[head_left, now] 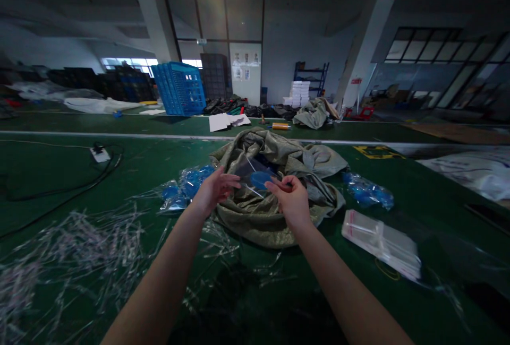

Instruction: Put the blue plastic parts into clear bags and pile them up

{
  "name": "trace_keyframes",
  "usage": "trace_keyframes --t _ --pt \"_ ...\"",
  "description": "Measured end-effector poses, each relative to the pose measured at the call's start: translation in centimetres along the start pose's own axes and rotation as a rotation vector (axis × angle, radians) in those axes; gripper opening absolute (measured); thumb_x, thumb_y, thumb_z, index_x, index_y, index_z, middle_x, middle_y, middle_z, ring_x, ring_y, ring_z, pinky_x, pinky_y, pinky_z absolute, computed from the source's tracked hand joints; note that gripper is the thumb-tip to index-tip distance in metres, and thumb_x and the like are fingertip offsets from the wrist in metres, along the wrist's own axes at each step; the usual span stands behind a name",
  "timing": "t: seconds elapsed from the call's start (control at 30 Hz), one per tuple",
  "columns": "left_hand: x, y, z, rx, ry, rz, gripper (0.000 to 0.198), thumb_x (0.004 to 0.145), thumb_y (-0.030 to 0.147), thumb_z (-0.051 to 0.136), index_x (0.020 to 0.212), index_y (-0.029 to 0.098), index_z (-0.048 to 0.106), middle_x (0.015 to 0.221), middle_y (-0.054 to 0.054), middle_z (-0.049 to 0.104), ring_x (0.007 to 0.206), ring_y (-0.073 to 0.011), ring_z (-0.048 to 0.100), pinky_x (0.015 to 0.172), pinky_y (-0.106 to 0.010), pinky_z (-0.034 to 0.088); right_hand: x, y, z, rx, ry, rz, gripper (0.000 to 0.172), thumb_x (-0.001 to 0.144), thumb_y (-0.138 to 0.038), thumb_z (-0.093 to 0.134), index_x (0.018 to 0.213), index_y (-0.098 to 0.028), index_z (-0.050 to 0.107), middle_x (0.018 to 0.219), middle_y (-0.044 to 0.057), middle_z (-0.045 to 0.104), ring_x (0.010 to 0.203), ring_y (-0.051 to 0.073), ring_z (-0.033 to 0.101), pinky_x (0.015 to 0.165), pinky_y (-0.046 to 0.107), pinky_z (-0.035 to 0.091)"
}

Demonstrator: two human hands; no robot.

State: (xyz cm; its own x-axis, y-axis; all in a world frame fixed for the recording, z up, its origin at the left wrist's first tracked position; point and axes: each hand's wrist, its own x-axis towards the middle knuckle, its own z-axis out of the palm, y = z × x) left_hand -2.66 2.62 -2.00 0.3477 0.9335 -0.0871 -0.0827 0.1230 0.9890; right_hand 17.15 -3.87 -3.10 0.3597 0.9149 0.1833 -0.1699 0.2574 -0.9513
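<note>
My left hand (215,190) and my right hand (292,199) are raised over an olive-green cloth sack (274,186) on the green table (139,170). Between them they hold a clear plastic bag (255,175) with a round blue piece inside it. My left fingers pinch the bag's left edge. My right thumb and fingers pinch its right edge. Both hands are closed on the bag.
Bagged blue pieces lie left of the sack (184,188) and to its right (367,192). A stack of empty clear bags (381,241) sits at the right. Clear plastic strips (79,249) litter the near left. A black cable (79,183), a blue crate (179,88).
</note>
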Motion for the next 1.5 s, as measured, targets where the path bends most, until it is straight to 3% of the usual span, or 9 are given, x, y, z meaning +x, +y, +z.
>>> trace_keyframes --t 0.13,0.27,0.53,0.67,0.83,0.93,1.03,1.3,1.5 --pt "-0.5 0.0 1.1 -0.247 -0.114 -0.023 0.052 0.084 0.056 0.049 0.104 0.010 0.066 0.095 -0.013 0.070 0.077 -0.0187 0.067 0.059 -0.025 0.052 -0.3 -0.1 0.3 -0.041 -0.078 -0.025 0.053 0.054 -0.046 0.082 0.070 -0.023 0.037 0.089 0.002 0.072 0.034 0.007 0.047 0.029 0.020 0.028" --pt "-0.4 -0.6 2.2 -0.282 -0.134 0.049 0.038 0.076 0.034 0.070 0.105 0.011 0.065 0.084 -0.009 0.071 0.070 -0.0176 0.068 0.062 -0.028 0.057 -0.5 0.1 0.4 -0.040 -0.098 -0.053 0.054 0.052 -0.047 0.083 0.069 -0.024 0.037 0.088 0.003 0.071 0.064 0.021 0.069 0.036 0.021 0.036" --pt "-0.2 -1.4 3.9 -0.280 -0.105 0.051 0.041 0.065 0.023 0.081 0.100 0.011 0.062 0.083 -0.008 0.072 0.068 -0.0191 0.071 0.055 -0.024 0.057 -0.1 0.9 0.3 -0.058 -0.032 -0.191 0.050 0.060 -0.044 0.080 0.067 -0.024 0.035 0.076 0.002 0.067 0.091 0.027 0.069 0.059 0.028 0.051" --pt "0.1 -2.3 4.9 -0.431 -0.028 0.052 0.036 0.063 0.019 0.082 0.092 0.013 0.061 0.083 -0.006 0.072 0.068 -0.0188 0.070 0.058 -0.027 0.057 0.0 0.3 -0.2 -0.173 -0.024 -0.244 0.043 0.063 -0.045 0.079 0.084 -0.022 0.049 0.087 0.004 0.071 0.076 0.021 0.069 0.060 0.028 0.051" --pt "0.6 -2.7 5.7 -0.676 0.113 0.130 0.030 0.066 0.024 0.080 0.088 0.017 0.060 0.086 -0.002 0.071 0.084 -0.0180 0.070 0.070 -0.027 0.055 -0.2 -0.5 -0.6 -0.248 0.240 -0.325 0.034 0.075 -0.051 0.066 0.086 -0.021 0.053 0.079 0.003 0.068 0.057 0.014 0.058 0.053 0.026 0.047" --pt "0.4 -2.8 6.4 -0.738 0.088 0.157 0.027 0.067 0.028 0.079 0.085 0.017 0.061 0.085 -0.001 0.071 0.084 -0.0158 0.069 0.070 -0.024 0.053 -0.2 0.0 -0.1 -0.300 0.089 -0.246 0.034 0.072 -0.050 0.070 0.082 -0.019 0.060 0.081 0.005 0.068 0.069 0.017 0.062 0.059 0.028 0.050" --pt "0.1 -3.2 7.5 -0.767 0.020 0.185 0.026 0.066 0.027 0.080 0.083 0.017 0.062 0.080 0.000 0.071 0.074 -0.0120 0.067 0.069 -0.023 0.052 -0.2 0.8 0.6 -0.118 -0.055 -0.140 0.032 0.071 -0.045 0.071 0.087 -0.018 0.065 0.087 0.006 0.070 0.077 0.020 0.066 0.067 0.032 0.055" --pt "0.4 -3.7 7.6 -0.606 0.078 0.224 0.035 0.062 0.030 0.082 0.089 0.016 0.065 0.086 -0.001 0.072 0.075 -0.0125 0.066 0.071 -0.024 0.050 -0.1 0.4 0.2 -0.069 0.059 -0.178 0.026 0.069 -0.043 0.073 0.075 -0.018 0.065 0.080 0.005 0.072 0.066 0.018 0.066 0.066 0.034 0.057" --pt "0.2 -1.5 4.4 -0.159 0.256 0.498 0.040 0.064 0.035 0.080 0.097 0.015 0.069 0.097 -0.008 0.073 0.091 -0.0186 0.066 0.087 -0.032 0.047 -0.2 -0.8 -0.5 -0.262 -0.128 -0.205 0.025 0.072 -0.042 0.072 0.075 -0.018 0.067 0.080 0.006 0.073 0.068 0.019 0.066 0.066 0.032 0.054"
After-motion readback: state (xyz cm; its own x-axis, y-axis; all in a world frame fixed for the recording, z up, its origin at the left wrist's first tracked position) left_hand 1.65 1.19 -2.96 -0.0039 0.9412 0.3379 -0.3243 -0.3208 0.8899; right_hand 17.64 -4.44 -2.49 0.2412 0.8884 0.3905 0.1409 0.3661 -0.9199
